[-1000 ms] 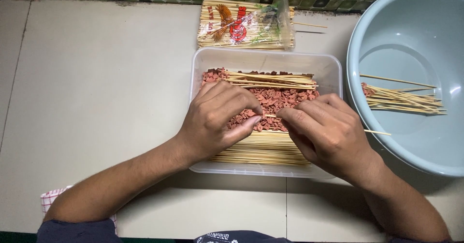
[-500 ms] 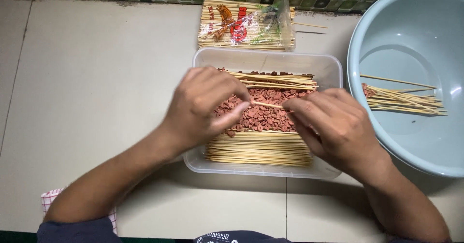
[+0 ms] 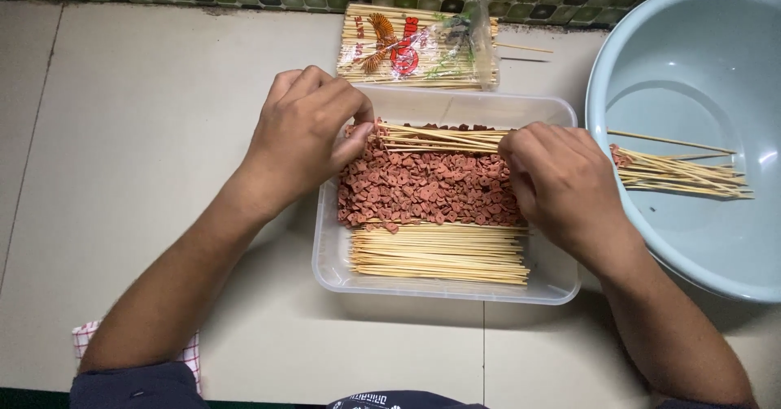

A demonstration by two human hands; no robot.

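A clear plastic tub (image 3: 327, 256) holds a heap of small red-brown pieces (image 3: 435, 188) between two bundles of bamboo skewers. My left hand (image 3: 303, 137) pinches the left end of the far bundle (image 3: 443, 138). At that bundle's right end my right hand (image 3: 561, 183) has its fingers curled over the sticks. The near bundle (image 3: 439, 254) lies untouched along the tub's front wall. How many skewers the hands grip is hidden by the fingers.
A light blue basin (image 3: 691, 67) stands at the right with several skewers (image 3: 683, 173) carrying red pieces inside. Behind the tub lies a printed plastic packet of skewers (image 3: 415, 47). A checked cloth (image 3: 85, 340) shows at the lower left.
Both hands have left the middle of the heap, spread apart and moved to the far bundle's ends. The single skewer held between them earlier is no longer seen apart from the bundle.
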